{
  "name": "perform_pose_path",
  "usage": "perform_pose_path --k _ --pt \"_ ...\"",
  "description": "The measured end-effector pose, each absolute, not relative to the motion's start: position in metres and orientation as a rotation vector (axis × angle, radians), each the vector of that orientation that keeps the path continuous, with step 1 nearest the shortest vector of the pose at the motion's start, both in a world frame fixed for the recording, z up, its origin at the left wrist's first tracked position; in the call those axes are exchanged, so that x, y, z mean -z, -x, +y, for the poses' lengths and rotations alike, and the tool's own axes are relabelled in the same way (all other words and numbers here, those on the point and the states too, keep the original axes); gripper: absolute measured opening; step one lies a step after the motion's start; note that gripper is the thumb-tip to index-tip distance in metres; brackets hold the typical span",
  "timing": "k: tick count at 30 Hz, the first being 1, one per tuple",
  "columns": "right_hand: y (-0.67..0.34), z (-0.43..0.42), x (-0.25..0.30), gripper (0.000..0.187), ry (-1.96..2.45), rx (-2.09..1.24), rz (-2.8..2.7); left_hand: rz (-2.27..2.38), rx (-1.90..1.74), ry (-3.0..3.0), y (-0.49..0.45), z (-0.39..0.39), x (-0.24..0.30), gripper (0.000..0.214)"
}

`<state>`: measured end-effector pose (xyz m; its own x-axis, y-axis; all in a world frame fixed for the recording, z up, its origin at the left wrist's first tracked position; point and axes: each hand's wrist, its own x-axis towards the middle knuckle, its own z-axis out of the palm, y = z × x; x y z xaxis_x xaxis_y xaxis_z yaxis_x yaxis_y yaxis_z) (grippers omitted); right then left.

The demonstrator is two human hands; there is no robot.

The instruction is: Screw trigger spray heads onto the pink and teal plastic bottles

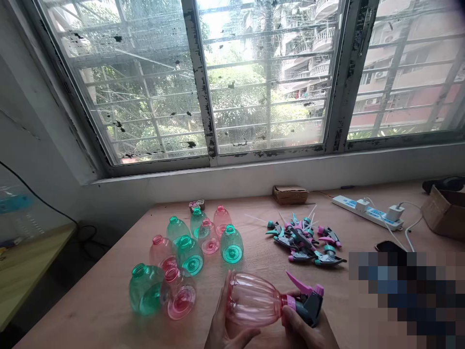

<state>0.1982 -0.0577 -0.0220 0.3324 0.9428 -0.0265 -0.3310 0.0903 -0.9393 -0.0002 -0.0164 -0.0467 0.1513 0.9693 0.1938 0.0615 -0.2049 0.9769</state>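
Note:
At the bottom centre I hold a pink ribbed plastic spray bottle (254,299) on its side. My left hand (222,325) wraps round the bottle's base end. My right hand (303,328) grips the grey and pink trigger sprayer head (308,301) fitted on its neck. A group of several empty pink and green bottles (189,252) without heads stands and lies on the wooden table (109,310) to the left. A heap of loose trigger sprayer heads (303,237) with white dip tubes lies to the upper right of my hands.
A white power strip (366,212) with chargers and cables lies at the back right. A small cardboard box (290,194) sits near the window sill and another box (443,212) at the right edge. A dark phone (390,246) lies beside a blurred patch.

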Motion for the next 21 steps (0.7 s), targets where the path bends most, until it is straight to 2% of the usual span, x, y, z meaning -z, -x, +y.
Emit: perform_pose_path --k 5,14,21 --pt "-0.198 -0.058 0.023 0.052 1.088 -1.097 -0.750 0.997 -1.153 -1.443 0.000 -0.017 0.048 0.122" --pt "-0.196 -0.054 0.040 0.051 1.023 -1.069 -0.662 0.966 -1.082 -1.391 0.000 -0.015 0.043 0.104" --pt "-0.198 -0.055 0.036 0.047 1.013 -1.068 -0.704 1.041 -1.191 -1.415 -0.002 -0.013 0.052 0.112"
